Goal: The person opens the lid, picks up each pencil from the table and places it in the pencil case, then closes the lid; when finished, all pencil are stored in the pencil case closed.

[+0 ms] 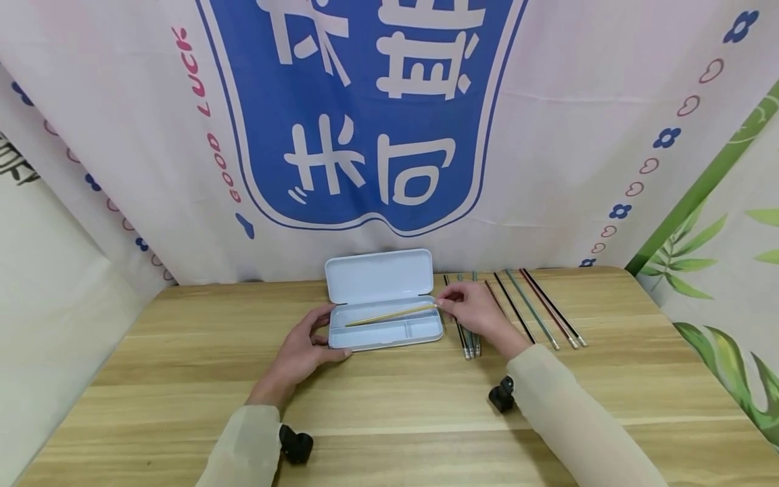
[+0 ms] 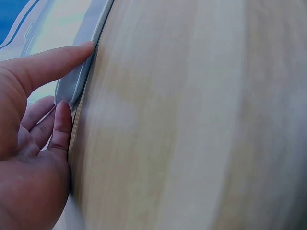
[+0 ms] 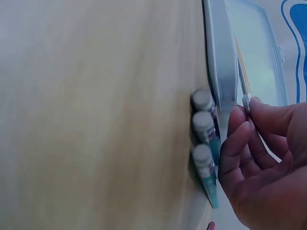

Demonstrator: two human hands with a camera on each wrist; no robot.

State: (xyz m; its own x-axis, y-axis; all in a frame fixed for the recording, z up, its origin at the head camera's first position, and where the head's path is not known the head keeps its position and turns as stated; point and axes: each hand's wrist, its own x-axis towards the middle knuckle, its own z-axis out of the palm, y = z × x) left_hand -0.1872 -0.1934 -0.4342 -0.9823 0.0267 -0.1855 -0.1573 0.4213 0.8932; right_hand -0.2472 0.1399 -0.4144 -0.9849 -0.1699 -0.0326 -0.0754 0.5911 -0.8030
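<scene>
A light blue pencil case (image 1: 371,336) lies open on the table, its lid (image 1: 380,277) leaning up at the back. My left hand (image 1: 304,345) grips its left end, thumb along the front wall and other fingers around the corner, as the left wrist view also shows. Between thumb and fingertips, my right hand (image 1: 475,310) pinches a yellow pencil (image 1: 389,316) by its metal-banded eraser end. That pencil slants over the case's long rear compartment, its other end to the left. Whether it touches the case floor I cannot tell.
Several dark and teal pencils (image 1: 468,345) lie just right of the case, partly beneath my right hand. Farther right, more pencils (image 1: 548,308) lie spread out, white erasers toward me. A printed cloth (image 1: 548,169) hangs behind the wooden table (image 1: 389,419).
</scene>
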